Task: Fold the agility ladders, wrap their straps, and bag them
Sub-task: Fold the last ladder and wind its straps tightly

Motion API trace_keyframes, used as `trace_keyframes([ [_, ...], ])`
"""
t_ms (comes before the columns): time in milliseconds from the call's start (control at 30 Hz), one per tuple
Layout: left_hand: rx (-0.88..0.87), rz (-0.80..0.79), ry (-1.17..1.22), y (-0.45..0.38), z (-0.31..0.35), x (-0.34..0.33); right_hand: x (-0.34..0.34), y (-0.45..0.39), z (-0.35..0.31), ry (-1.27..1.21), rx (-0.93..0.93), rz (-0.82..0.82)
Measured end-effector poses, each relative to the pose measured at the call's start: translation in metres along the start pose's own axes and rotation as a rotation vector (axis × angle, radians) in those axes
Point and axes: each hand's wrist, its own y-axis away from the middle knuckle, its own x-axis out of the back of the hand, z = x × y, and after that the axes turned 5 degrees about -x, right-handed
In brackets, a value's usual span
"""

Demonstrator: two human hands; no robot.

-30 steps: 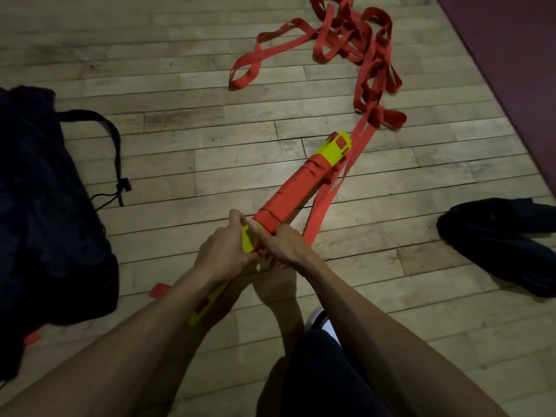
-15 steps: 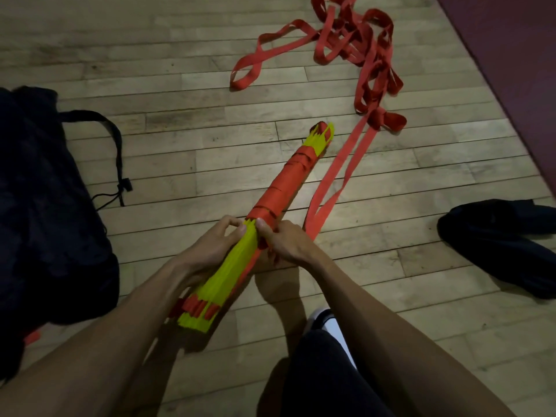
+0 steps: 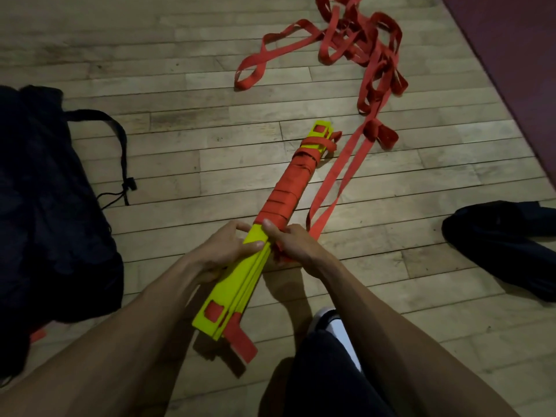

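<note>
Far left there's a dark drawstring bag (image 3: pixel 51 206) slumped on the wooden floor (image 3: pixel 195 94), its black cord and toggle trailing out toward the middle, and a little scrap of red strap peeking from under its lower edge. Next over, the left hand (image 3: pixel 224 251) has its grip wrapped around the stacked yellow rungs (image 3: pixel 237 281), thumb lying across the top face and fingers curled around the left side. The bundle of rungs runs diagonally from near the person's knee up and away toward the right, held just off the floor at the near end as far as I can tell, with a short red strap tab (image 3: pixel 240 341) sticking out of the near end. The far half of the bundle is already covered in tight turns of red strap (image 3: pixel 288 191), with only a yellow tip showing past the wraps. The right hand (image 3: pixel 293 245) is gripping the bundle right at the edge of the wrapping, thumb on top, with the strap bunched under its fingers. From there two runs of loose strap (image 3: pixel 340 176) lead away across the floor to a big tangled pile (image 3: pixel 361 49) up top. Bottom centre is a dark trouser leg and a white shoe tip. Far right, a dark cloth thing (image 3: pixel 505 245) lies on the floor, and a maroon mat (image 3: pixel 517 55) fills the top corner.
</note>
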Motion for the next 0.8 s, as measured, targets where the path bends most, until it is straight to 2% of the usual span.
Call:
trace_keyframes([
  [33, -0.047, 0.052, -0.018, -0.001, -0.005, 0.0, 0.0, 0.0, 0.0, 0.082, 0.019, 0.032],
  [133, -0.173, 0.245, -0.432, -0.005, -0.011, -0.006, -0.005, -0.002, -0.002, 0.308, 0.082, 0.151],
  [200, -0.172, 0.326, -0.567, -0.004, -0.004, -0.011, -0.01, -0.002, -0.005, 0.31, 0.073, 0.153],
  [267, -0.194, 0.306, -0.584, -0.005, 0.0, -0.016, -0.013, -0.001, -0.008, 0.237, 0.02, 0.117],
  [367, -0.133, 0.12, -0.414, -0.004, 0.003, -0.013, -0.01, 0.002, -0.011, 0.098, -0.035, 0.062],
  [500, 0.043, -0.187, 0.186, 0.007, -0.006, 0.0, 0.003, 0.005, -0.008, 0.011, -0.051, 0.037],
  [567, 0.121, -0.299, 0.324, 0.01, -0.015, 0.003, 0.006, 0.007, -0.008, -0.033, -0.031, -0.002],
  [667, 0.17, -0.219, 0.252, 0.008, -0.017, 0.001, 0.005, 0.006, -0.011, -0.021, -0.004, 0.013],
  [733, 0.14, -0.093, 0.219, 0.005, -0.015, -0.002, 0.004, 0.005, -0.014, 0.067, 0.019, 0.046],
  [800, 0.071, 0.025, 0.085, 0.003, -0.014, -0.003, 0.004, 0.002, -0.013, 0.195, 0.052, 0.082],
])
